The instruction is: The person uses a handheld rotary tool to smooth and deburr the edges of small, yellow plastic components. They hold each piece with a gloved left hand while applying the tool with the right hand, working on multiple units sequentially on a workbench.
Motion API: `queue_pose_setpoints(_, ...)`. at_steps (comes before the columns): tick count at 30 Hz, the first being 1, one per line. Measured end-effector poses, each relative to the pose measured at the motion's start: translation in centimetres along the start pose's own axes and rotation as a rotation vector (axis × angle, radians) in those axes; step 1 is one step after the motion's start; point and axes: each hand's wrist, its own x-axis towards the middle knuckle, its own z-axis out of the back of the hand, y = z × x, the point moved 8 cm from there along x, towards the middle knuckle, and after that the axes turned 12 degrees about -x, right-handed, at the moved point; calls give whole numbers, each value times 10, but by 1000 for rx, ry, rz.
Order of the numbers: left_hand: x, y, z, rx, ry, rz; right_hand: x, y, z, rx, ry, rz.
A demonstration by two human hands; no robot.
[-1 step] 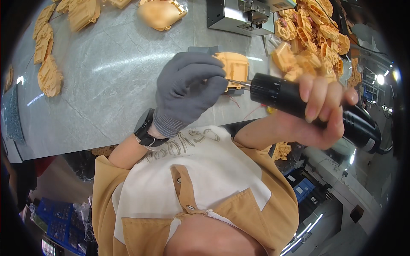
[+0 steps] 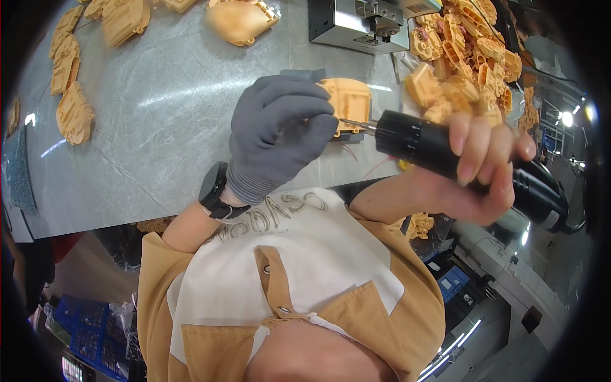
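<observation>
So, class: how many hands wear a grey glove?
1. The gloved left hand steadies the tan plastic part; the bare right hand grips the black electric screwdriver. No other hands show.

There is one black electric screwdriver (image 2: 445,153), one grey glove (image 2: 277,130), one black wristwatch (image 2: 213,191), one grey metal machine (image 2: 356,25) and one big heap of too many tan plastic parts to count (image 2: 471,57)

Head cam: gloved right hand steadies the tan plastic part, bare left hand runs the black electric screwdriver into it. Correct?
Hands are swapped. In the head view the grey-gloved left hand steadies the tan plastic part, and the bare right hand holds the black electric screwdriver, its bit at the part's edge. The rest stands.
</observation>
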Motion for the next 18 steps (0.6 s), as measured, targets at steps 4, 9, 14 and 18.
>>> queue_pose_setpoints(4, -2, -7, -7, 320, 118, -148, 7, 1, -15, -87, 72, -73)
queue_pose_setpoints(9, 0, -9, -10, 375, 137, -115, 8, -3, -28, -138, 203, -100)
queue_pose_setpoints(14, -2, -7, -7, 382, 130, -112, 7, -9, -28, -173, 260, -139)
queue_pose_setpoints(18, -2, -9, -7, 379, 136, -120, 7, -8, -26, -179, 251, -135)
